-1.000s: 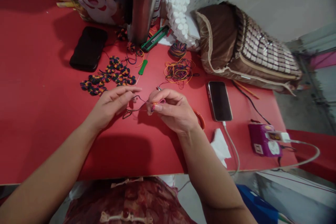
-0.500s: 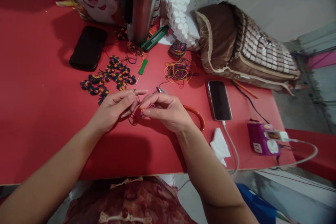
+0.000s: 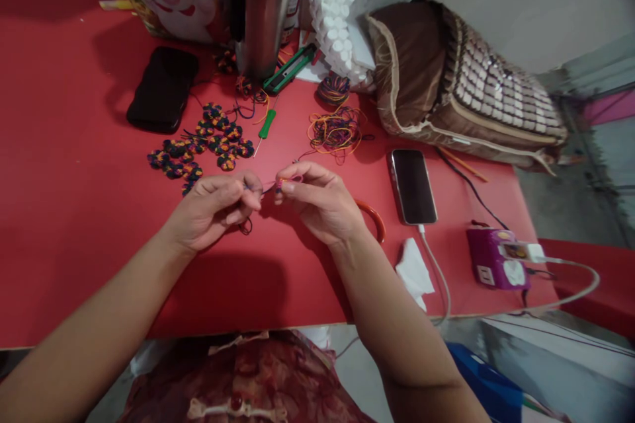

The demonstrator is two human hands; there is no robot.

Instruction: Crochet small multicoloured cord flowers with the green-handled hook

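Between thumb and fingertips, my right hand (image 3: 320, 203) pinches a small knotted piece of multicoloured cord (image 3: 280, 186), with a pink loop standing out from it. Strands run from this piece across a short gap to my left hand (image 3: 218, 206), whose closed fingers grip the cord. A dark loop of cord hangs below the left fingers. Just beyond that hand lie several dark-and-orange knotted flowers (image 3: 213, 135). Scissors with orange-red handles (image 3: 373, 219) lie partly hidden under my right hand.
A green-handled hook tool (image 3: 266, 125), tangled cord (image 3: 336, 130) and a green cutter (image 3: 290, 70) lie beyond my hands. A metal flask (image 3: 265, 13) stands behind, near a dark case (image 3: 163, 89). Rightward are a phone (image 3: 413, 186), tissue (image 3: 415, 274), purple power box (image 3: 496, 259) and cushion (image 3: 446, 73).
My hands have moved apart, drawing the cord between them straighter. The left fingers, one stretched out before, have curled in, and the right hand has lifted the knotted piece slightly.
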